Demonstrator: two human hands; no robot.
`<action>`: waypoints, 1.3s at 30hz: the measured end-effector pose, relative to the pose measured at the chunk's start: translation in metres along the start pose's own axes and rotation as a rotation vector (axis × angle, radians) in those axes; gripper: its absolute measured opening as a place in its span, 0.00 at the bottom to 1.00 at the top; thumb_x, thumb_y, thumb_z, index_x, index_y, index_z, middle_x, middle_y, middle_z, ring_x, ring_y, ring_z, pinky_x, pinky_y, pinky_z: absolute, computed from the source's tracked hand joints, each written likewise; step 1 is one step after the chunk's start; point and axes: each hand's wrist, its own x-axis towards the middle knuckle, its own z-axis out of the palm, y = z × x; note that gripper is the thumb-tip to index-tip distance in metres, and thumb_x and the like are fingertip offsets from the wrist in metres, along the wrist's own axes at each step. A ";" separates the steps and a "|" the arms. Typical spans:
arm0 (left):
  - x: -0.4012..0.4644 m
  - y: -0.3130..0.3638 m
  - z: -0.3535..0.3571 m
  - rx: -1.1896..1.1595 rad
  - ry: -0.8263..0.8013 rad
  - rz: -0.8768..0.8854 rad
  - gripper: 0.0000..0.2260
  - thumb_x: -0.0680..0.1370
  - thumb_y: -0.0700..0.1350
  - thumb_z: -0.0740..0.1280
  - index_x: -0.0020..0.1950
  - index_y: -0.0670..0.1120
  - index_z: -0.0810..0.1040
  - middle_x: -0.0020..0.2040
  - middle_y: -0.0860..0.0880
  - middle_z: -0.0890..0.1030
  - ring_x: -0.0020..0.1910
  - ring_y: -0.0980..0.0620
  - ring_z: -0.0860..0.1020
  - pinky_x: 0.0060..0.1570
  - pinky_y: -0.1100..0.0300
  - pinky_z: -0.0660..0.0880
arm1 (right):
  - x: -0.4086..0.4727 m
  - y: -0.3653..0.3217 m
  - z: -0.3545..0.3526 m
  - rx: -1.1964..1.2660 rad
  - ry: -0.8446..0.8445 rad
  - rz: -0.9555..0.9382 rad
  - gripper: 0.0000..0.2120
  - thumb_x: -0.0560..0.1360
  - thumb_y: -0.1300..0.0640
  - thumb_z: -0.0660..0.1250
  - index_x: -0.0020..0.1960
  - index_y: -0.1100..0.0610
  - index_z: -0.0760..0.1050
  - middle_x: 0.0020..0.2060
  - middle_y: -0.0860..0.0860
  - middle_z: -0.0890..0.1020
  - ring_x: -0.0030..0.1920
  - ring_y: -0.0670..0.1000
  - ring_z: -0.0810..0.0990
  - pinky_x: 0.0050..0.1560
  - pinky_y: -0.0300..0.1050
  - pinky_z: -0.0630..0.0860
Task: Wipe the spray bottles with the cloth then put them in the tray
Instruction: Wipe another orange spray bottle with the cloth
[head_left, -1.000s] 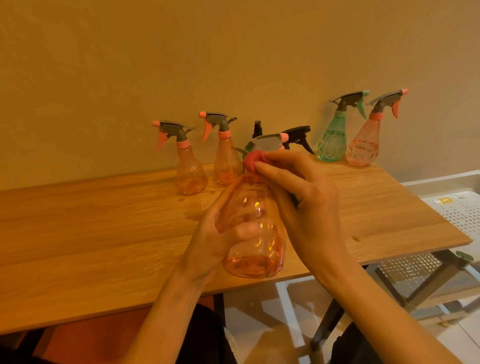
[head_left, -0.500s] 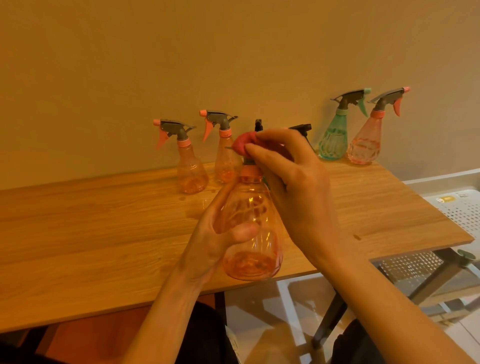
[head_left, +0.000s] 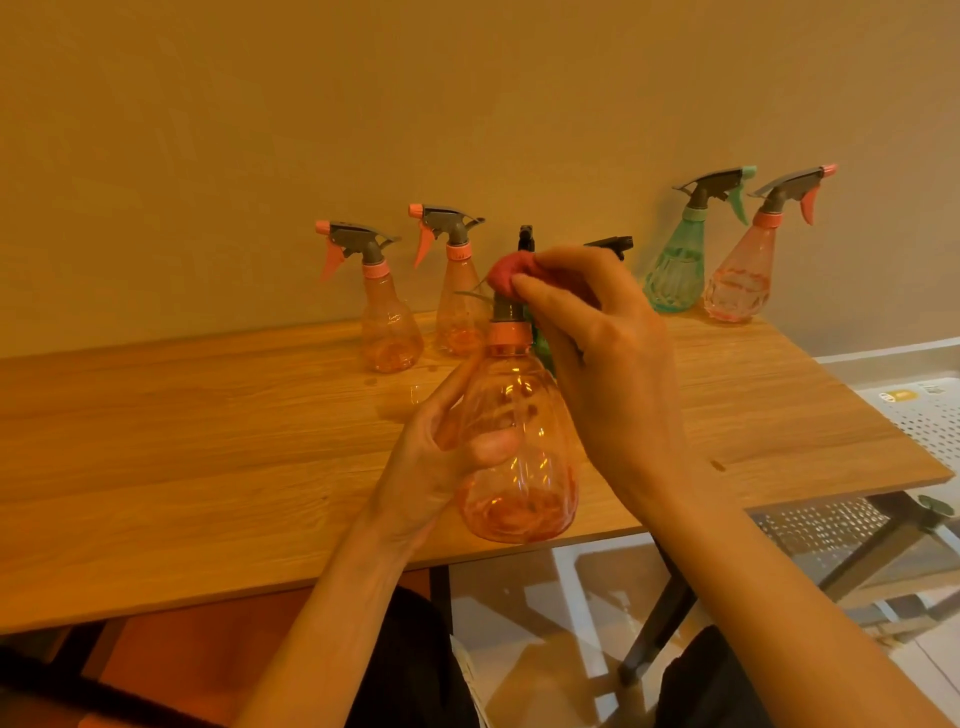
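Head view: left hand (head_left: 441, 467) fingers wrapped round the orange bottle (head_left: 519, 457), held above the surface's (head_left: 208, 441) near edge. Right hand (head_left: 613, 364) fingers pinch the cloth (head_left: 506, 273) on its sprayer. Wiping step; next, probably the body, then the tray (head_left: 924, 410) at right.

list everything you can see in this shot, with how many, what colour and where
held spray bottle: one, clear orange, lifted over the table's near edge
cloth: one, red, bunched on the held bottle's sprayer head
orange spray bottles: two, standing at the back left of centre
green spray bottle: one, back right by the wall
pink spray bottle: one, right of the green one
dark sprayer heads: two, black, behind the hands, bottles mostly hidden
table: one, light wood
tray: one, white, perforated, right of the table
left hand: grips the held bottle's body
right hand: pinches the cloth
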 end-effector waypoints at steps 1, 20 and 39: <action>-0.001 0.000 0.000 0.005 0.003 0.007 0.43 0.60 0.61 0.83 0.73 0.60 0.73 0.67 0.49 0.81 0.68 0.47 0.78 0.65 0.49 0.77 | -0.003 -0.003 0.002 -0.037 -0.010 -0.034 0.15 0.81 0.54 0.62 0.64 0.57 0.80 0.59 0.44 0.77 0.60 0.37 0.75 0.56 0.36 0.76; -0.004 0.013 0.000 0.027 0.081 0.048 0.44 0.57 0.64 0.83 0.71 0.60 0.73 0.64 0.50 0.83 0.65 0.49 0.80 0.55 0.57 0.80 | -0.001 0.006 -0.008 -0.182 0.035 -0.167 0.19 0.79 0.53 0.60 0.62 0.62 0.81 0.58 0.58 0.81 0.57 0.57 0.81 0.48 0.54 0.83; -0.011 0.015 0.007 0.012 0.036 0.055 0.36 0.57 0.62 0.83 0.64 0.66 0.80 0.63 0.50 0.84 0.64 0.50 0.81 0.54 0.60 0.79 | 0.004 0.016 -0.019 -0.162 0.086 -0.145 0.15 0.78 0.61 0.68 0.64 0.62 0.80 0.60 0.58 0.80 0.59 0.53 0.79 0.54 0.40 0.80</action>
